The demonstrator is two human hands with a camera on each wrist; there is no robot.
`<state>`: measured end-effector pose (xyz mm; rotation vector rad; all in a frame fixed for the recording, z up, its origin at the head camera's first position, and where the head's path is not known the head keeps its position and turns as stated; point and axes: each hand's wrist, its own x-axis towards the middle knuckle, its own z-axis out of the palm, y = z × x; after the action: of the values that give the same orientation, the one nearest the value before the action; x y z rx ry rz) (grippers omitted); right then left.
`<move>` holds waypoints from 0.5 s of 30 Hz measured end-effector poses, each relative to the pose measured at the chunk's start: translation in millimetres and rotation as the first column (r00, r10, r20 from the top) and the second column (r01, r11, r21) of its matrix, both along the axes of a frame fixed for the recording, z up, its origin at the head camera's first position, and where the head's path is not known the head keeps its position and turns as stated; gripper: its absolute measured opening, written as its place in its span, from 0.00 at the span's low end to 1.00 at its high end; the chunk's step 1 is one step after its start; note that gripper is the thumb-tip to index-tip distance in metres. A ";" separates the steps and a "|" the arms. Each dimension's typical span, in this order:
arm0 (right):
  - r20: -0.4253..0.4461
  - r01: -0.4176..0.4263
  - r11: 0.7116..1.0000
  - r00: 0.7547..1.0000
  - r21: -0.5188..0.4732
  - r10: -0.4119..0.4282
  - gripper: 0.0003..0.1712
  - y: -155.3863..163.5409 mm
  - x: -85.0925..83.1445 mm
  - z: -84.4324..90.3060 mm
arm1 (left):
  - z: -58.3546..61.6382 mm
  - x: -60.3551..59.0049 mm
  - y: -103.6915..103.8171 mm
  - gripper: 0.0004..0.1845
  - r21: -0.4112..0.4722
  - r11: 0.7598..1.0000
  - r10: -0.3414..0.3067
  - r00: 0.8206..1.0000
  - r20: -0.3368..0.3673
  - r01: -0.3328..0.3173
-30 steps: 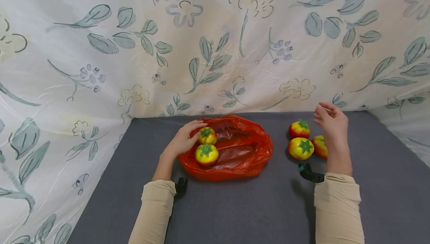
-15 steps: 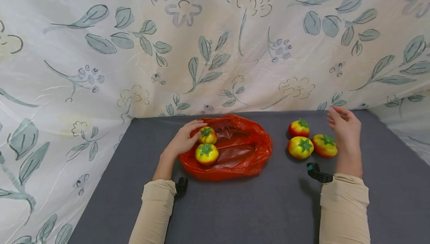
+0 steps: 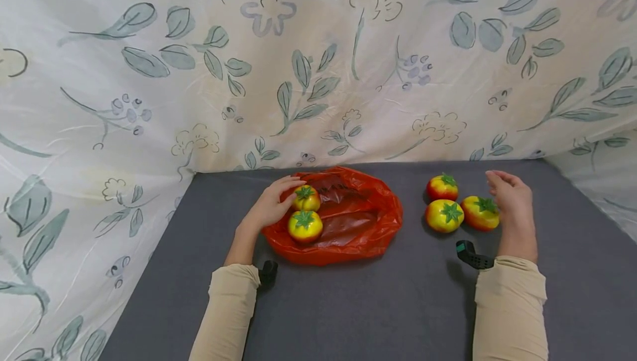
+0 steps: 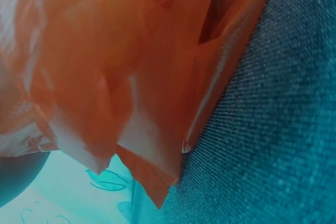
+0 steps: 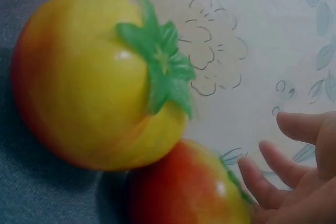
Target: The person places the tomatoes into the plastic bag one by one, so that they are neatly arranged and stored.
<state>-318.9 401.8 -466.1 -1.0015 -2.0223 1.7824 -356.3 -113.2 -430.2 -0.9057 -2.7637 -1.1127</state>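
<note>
A floral cloth backdrop (image 3: 318, 62) stands behind and to both sides of the grey table (image 3: 358, 305).

Both forearms, in beige sleeves, lie forward across the table, each with a dark wrist-mounted device.

The red plastic bag (image 3: 348, 223) lies crumpled and open at mid-table, its long axis running left to right. It holds 2 toy tomatoes at its left end: the rear tomato (image 3: 306, 199) and the front tomato (image 3: 304, 226), both with green calyx facing up.

The left hand (image 3: 271, 206) rests on the left rim of the bag, palm down, fingers loosely extended; the fingertips lie against the rear tomato. No pinch is visible.

The right hand (image 3: 512, 200) stands on its edge on the table, palm facing left, fingers relaxed and slightly bent, holding nothing. It sits just beside the rightmost tomato (image 3: 480, 213); contact cannot be confirmed.

The other 2 tomatoes of this group, the middle tomato (image 3: 444, 215) and the far tomato (image 3: 442, 187), sit close together, calyx up, well apart from the bag.
</note>
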 end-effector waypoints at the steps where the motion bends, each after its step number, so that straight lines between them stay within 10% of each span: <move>1: 0.013 -0.012 1.000 1.000 0.005 0.012 0.38 -0.5 0.2 0.0 | -0.1 -0.1 0.3 0.21 0.000 1.000 0.001 1.000 -0.002 -0.001; 15: 0.148 -0.204 0.979 0.969 0.029 0.197 0.46 -10.1 14.0 15.3 | -1.1 -1.8 2.4 0.21 0.000 1.000 0.015 1.000 0.004 -0.015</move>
<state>-304.9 391.8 -450.8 -0.9686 -2.3159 1.7993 -358.2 -110.8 -431.3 -0.8821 -2.7692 -1.1130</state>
